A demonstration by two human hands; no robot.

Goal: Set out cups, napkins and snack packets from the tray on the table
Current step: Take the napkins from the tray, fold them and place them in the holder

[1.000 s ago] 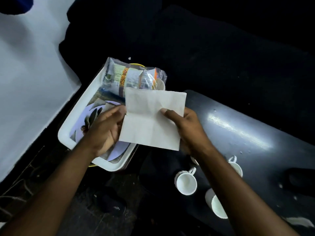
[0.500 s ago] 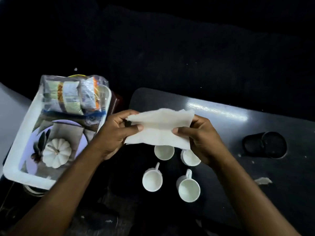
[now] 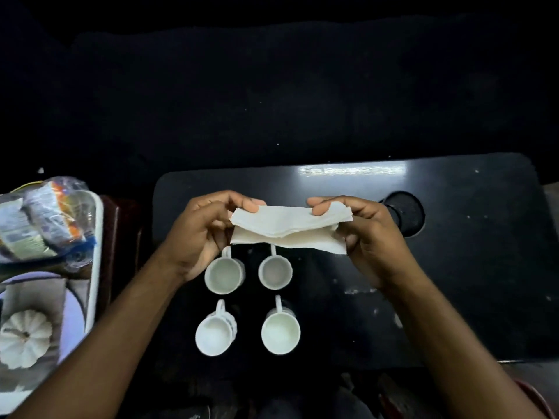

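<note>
A white paper napkin [image 3: 290,231], folded over on itself, hangs in the air above the black table [image 3: 453,267]. My left hand [image 3: 201,237] pinches its left end and my right hand [image 3: 367,237] pinches its right end. Below it several white cups [image 3: 224,275] stand upright in a square group on the table. The white tray [image 3: 96,255] is at the left edge, holding a clear bag of snack packets [image 3: 42,222] and a white pumpkin-shaped piece [image 3: 25,338] on a napkin.
A round black recess [image 3: 403,213] is set in the table just right of my right hand. Behind the table lies a dark sofa-like surface [image 3: 272,101]. The table's right half is bare apart from small white specks.
The view swung right from the tray to the table. Both hands carried the napkin over the cups and folded it from an open sheet into a flat strip.
</note>
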